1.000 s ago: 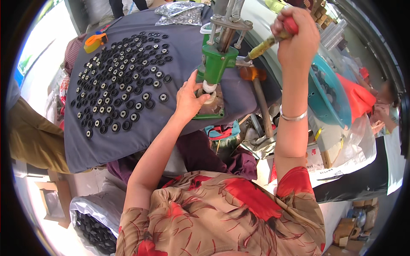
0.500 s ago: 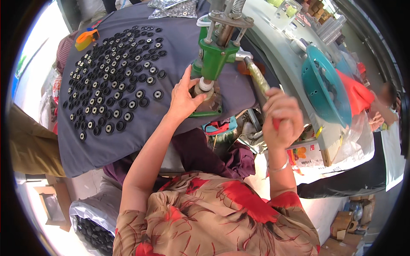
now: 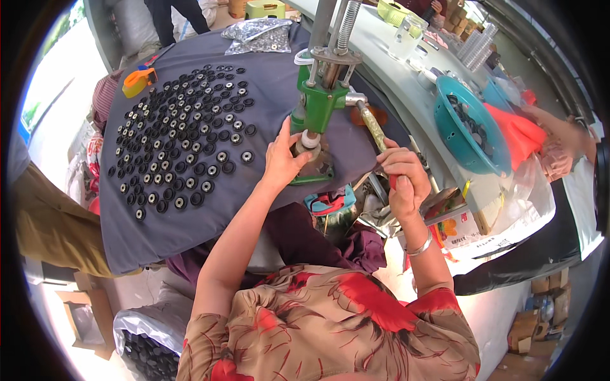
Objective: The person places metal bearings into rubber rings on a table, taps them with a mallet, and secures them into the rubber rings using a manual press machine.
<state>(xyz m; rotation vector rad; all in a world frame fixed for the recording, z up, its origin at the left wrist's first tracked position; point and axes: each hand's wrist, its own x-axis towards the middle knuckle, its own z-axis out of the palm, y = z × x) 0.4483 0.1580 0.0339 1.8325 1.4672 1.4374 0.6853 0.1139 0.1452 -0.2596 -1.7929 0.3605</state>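
A green hand press (image 3: 323, 108) stands on the cloth-covered table, with a metal ram, a spring and a white tip above its lower die (image 3: 304, 152). My left hand (image 3: 280, 157) is curved round that die, its thumb at the front and its index finger stretched up along the press. Whether a small part sits under the tip is hidden. My right hand (image 3: 405, 178) is wrapped round the end of the press lever (image 3: 373, 127), where a bit of red grip shows. Left of the press lie many round black pieces (image 3: 181, 149), several with silvery centres.
An orange-yellow tape dispenser (image 3: 137, 83) and clear bags of small metal parts (image 3: 258, 36) lie on the dark cloth (image 3: 165, 235). On the pale table at right sits a teal basin (image 3: 445, 120) of dark pieces. Below left stands a sack of black parts (image 3: 149, 355). Other people are nearby.
My right hand and the lever have swung left and closer to the press. My left hand stays at the die. The whole view has shifted a little.
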